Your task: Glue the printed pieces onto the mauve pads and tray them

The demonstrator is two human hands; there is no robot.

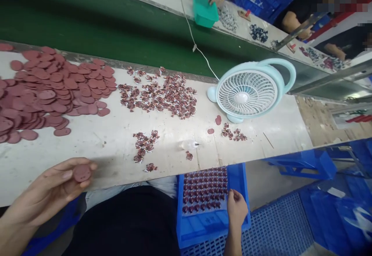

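My left hand [55, 184] pinches a dark red oval disc [82, 172] between thumb and fingers, over the table's near edge. Down at the right, my right hand [236, 205] has its fingers curled together at the right side of a blue tray [190, 231]; whatever it may hold is too small to make out. Rows of small dark red pieces [205, 188] stand in the tray. A large heap of red oval discs [55, 89] covers the table's left part. Small brown-and-white pieces [162, 95] lie in a spread pile at the middle, with a smaller cluster [144, 144] nearer me.
A light blue fan [247, 93] stands on the table [174, 132], its white cable running up and away. A small clear bottle [188, 145] lies near the front edge. Across the green gap, people's hands work beside a green basket [205, 10].
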